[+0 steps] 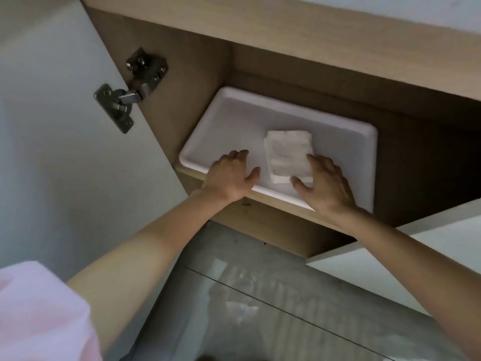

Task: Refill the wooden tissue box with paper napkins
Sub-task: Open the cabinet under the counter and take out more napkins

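Pink sleeve (39, 308) at 7 o'clock; both arms reach into an open cabinet.
Left hand (229, 175) and right hand (325, 186), fingers spread and holding nothing, rest on a white tray (234, 113) on the shelf (273, 207). Paper napkins (287, 155) lie in the tray between them, touching the right fingertips.

White paper napkins (287, 156) are seen on a plain white tray (234, 113). The cabinet (197, 69) is finished in light wood grain, its door (52, 126) pale grey, the hinge (130, 89) silver.
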`<state>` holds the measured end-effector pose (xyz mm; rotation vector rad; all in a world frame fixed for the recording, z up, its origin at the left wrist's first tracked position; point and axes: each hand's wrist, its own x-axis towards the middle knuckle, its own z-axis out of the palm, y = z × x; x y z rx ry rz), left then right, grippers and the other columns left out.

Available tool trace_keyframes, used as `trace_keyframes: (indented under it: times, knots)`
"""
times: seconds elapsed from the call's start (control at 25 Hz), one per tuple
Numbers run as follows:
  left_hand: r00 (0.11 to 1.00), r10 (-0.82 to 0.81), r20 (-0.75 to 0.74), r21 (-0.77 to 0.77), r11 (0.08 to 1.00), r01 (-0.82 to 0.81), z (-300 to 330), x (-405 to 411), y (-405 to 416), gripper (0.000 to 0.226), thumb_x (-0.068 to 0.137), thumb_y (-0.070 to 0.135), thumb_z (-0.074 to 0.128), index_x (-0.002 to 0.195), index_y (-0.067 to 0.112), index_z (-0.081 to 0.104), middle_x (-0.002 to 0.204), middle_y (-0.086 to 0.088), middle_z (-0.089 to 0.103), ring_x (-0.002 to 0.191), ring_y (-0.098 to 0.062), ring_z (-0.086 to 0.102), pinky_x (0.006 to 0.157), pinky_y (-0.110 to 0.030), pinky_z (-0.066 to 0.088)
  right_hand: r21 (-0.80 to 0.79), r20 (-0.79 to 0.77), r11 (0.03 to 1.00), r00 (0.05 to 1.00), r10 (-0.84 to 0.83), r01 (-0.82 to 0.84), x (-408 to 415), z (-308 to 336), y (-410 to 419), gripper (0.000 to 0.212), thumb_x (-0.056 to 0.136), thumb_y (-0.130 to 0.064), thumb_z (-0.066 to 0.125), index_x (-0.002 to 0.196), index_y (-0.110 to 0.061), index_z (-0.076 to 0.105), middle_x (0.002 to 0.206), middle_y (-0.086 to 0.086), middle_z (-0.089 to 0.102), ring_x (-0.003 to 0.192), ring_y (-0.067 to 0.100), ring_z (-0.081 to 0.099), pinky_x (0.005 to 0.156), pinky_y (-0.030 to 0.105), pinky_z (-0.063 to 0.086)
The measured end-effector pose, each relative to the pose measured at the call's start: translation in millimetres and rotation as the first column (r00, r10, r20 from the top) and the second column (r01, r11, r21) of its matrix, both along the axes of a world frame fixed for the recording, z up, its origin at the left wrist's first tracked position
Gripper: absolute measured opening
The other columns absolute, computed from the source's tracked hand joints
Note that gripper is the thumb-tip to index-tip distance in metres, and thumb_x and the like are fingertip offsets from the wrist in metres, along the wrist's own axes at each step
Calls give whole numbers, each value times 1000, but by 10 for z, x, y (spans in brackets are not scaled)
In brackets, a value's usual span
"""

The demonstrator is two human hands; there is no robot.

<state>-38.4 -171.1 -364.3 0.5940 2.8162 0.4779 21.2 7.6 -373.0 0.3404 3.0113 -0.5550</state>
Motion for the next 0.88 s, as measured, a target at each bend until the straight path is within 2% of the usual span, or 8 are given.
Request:
trace_keyframes:
  times: [0.16, 0.28, 0.36, 0.48, 0.56, 0.64, 0.72, 0.88]
  knots:
    - [997, -26, -72, -38, 999, 23, -145, -28, 310, 46, 93, 37, 35, 127, 7, 40, 125, -15, 54, 111, -32, 52, 88, -39, 40, -119, 43, 985, 992, -121, 125, -219, -43, -19, 62, 87, -48, 45, 138, -15, 31, 137, 17, 38, 126, 35, 36, 102, 42, 35]
    - [998, 57, -7, 135, 989, -55, -174, -28, 466, 39, 93, 30, 30, 120, 5, 45, 120, -16, 55, 106, -33, 52, 80, -37, 39, -249, 66, 941, 973, -220, 230, -352, -35, -65, 58, 87, -50, 39, 134, -16, 35, 133, 17, 39, 122, 35, 40, 98, 42, 37]
    - [987, 141, 73, 252, 955, -155, -144, -50, 504, 37, 93, 28, 29, 115, 4, 47, 115, -17, 57, 103, -35, 52, 83, -40, 41, -293, 76, 902, 948, -310, 319, -416, -28, -66, 55, 89, -44, 43, 129, -8, 34, 132, 20, 41, 117, 38, 44, 95, 43, 40]
    - [992, 92, 90, 235, 966, -111, -129, -62, 524, 35, 95, 26, 27, 114, 3, 45, 112, -19, 55, 100, -36, 53, 81, -40, 44, -312, 134, 856, 911, -390, 412, -473, -19, -62, 55, 85, -29, 58, 123, 2, 33, 127, 25, 45, 113, 41, 49, 88, 43, 45]
    - [987, 110, 114, 248, 959, -135, -126, -67, 521, 35, 95, 27, 32, 117, 3, 44, 113, -18, 55, 100, -36, 55, 81, -40, 45, -343, 190, 819, 888, -419, 460, -515, -15, -57, 57, 80, -25, 65, 121, 3, 36, 126, 22, 50, 112, 38, 52, 82, 38, 47]
    - [988, 111, 112, 225, 965, -134, -134, -51, 519, 36, 92, 25, 41, 121, 3, 41, 116, -18, 53, 101, -35, 55, 82, -41, 45, -391, 256, 768, 862, -438, 507, -549, 12, -51, 54, 77, -21, 68, 119, 1, 43, 123, 18, 55, 109, 33, 56, 75, 32, 44]
    - [990, 91, 105, 207, 972, -112, -140, -25, 507, 36, 91, 22, 44, 122, 4, 40, 118, -18, 51, 102, -34, 55, 81, -38, 45, -485, 309, 707, 858, -411, 514, -545, 32, -57, 46, 76, -16, 68, 116, -2, 49, 119, 15, 59, 105, 29, 58, 74, 30, 44]
    - [986, 78, 149, 258, 959, -115, -78, 40, 439, 34, 89, 17, 48, 120, 4, 41, 120, -16, 52, 104, -31, 55, 85, -35, 45, -659, 376, 516, 834, -404, 547, -371, 75, -98, 43, 77, -11, 65, 117, -6, 50, 120, 13, 59, 99, 25, 57, 77, 33, 48]
